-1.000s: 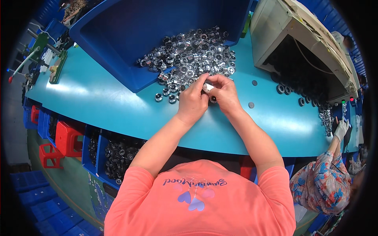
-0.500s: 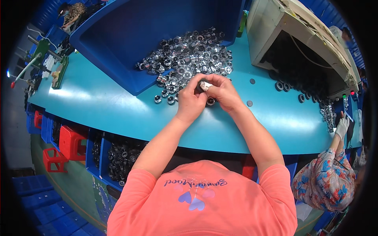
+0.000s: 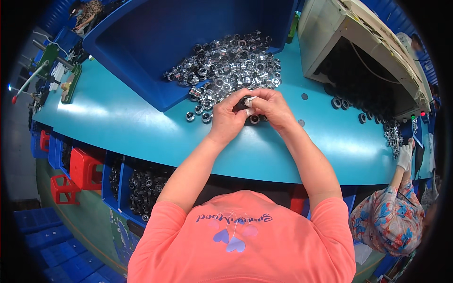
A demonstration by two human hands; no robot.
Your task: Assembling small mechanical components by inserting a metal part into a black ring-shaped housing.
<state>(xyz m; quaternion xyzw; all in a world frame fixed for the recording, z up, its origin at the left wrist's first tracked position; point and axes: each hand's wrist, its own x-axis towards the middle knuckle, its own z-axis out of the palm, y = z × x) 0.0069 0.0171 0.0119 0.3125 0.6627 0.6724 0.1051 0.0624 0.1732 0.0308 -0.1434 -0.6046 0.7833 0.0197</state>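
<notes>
My left hand (image 3: 225, 119) is closed round a small black cylindrical part (image 3: 243, 102) above the front of the table. From the other side my right hand (image 3: 272, 109) closes on the same part, its thumb and fingers pressed to it. White material, perhaps tape or cloth, shows at my thumb tips. Just below my fingers a round clear-and-black piece (image 3: 255, 119) rests on the table. Right beyond my hands lies a heap of shiny clear-and-black round pieces (image 3: 231, 70), spilling from a tipped blue bin (image 3: 141, 56).
The turquoise table (image 3: 141, 137) curves around me. A worn beige box (image 3: 325, 42) at the right holds black rings (image 3: 336, 103), several spilling out. A co-worker's gloved hand (image 3: 405, 156) is at the far right. Green hand presses (image 3: 71, 85) and red stools (image 3: 85, 170) are at the left.
My hands stay in nearly the same place. My fingers have shifted on the black part, and more white shows between my thumbs. The co-worker's gloved hand has moved slightly.
</notes>
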